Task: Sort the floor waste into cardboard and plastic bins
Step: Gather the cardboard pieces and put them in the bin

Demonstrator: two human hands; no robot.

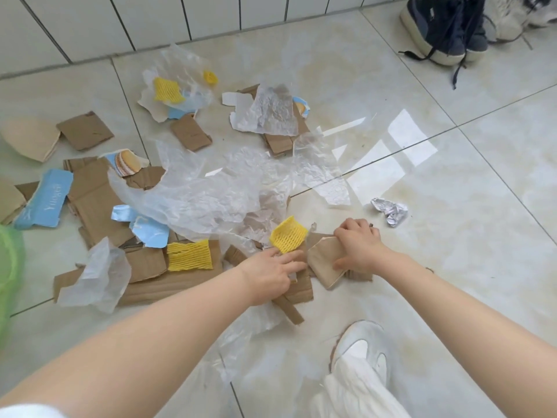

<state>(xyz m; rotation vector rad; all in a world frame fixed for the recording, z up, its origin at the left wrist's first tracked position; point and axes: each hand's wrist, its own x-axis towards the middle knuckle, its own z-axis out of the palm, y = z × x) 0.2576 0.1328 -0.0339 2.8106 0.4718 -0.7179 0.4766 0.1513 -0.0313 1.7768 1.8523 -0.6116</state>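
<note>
Waste lies scattered over the tiled floor: brown cardboard pieces [99, 200], crumpled clear plastic sheets [211, 188], yellow foam nets [189, 255] and blue printed card scraps [45, 200]. My right hand [358, 242] grips a stack of tan cardboard pieces [327, 262] near the middle of the floor. My left hand [272, 274] reaches beside it with fingers stretched out, touching a yellow foam net [288, 235] and resting on a brown cardboard strip [298, 289].
A green translucent bin [9, 267] shows at the left edge. Dark shoes [446, 28] stand at the far right by the white tiled wall. A crumpled foil ball [390, 211] lies to the right. My white shoe [361, 348] is at the bottom.
</note>
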